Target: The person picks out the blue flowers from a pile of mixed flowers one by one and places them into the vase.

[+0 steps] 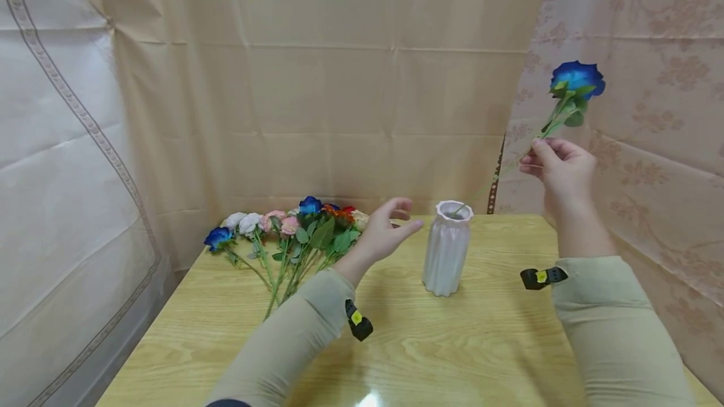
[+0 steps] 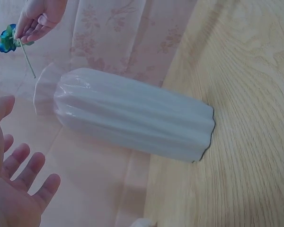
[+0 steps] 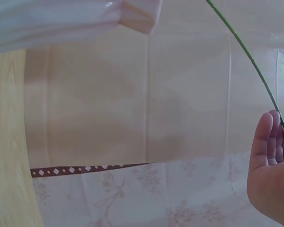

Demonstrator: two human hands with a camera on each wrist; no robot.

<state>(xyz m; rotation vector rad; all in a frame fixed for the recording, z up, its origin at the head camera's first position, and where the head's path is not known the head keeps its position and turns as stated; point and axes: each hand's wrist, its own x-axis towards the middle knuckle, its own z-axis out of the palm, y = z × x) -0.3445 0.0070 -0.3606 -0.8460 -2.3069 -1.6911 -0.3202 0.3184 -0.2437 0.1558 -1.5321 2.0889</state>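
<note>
A blue rose (image 1: 578,80) with green leaves is held up at the right. My right hand (image 1: 565,168) pinches its stem below the leaves. The thin green stem (image 3: 248,54) slants down and left, its lower end overlapping the mouth of the white fluted vase (image 1: 447,256) in the head view. In the left wrist view, that end shows just off the vase's flared rim (image 2: 46,90). The vase stands upright on the table. My left hand (image 1: 387,231) hovers left of the vase, fingers loosely bent and apart, with nothing in it.
Several cut flowers (image 1: 288,225), blue, white, pink, orange and red, lie at the left of the wooden table (image 1: 498,344), stems pointing toward the front. A beige cloth (image 1: 339,80) hangs behind, and a flowered cloth (image 1: 656,112) on the right.
</note>
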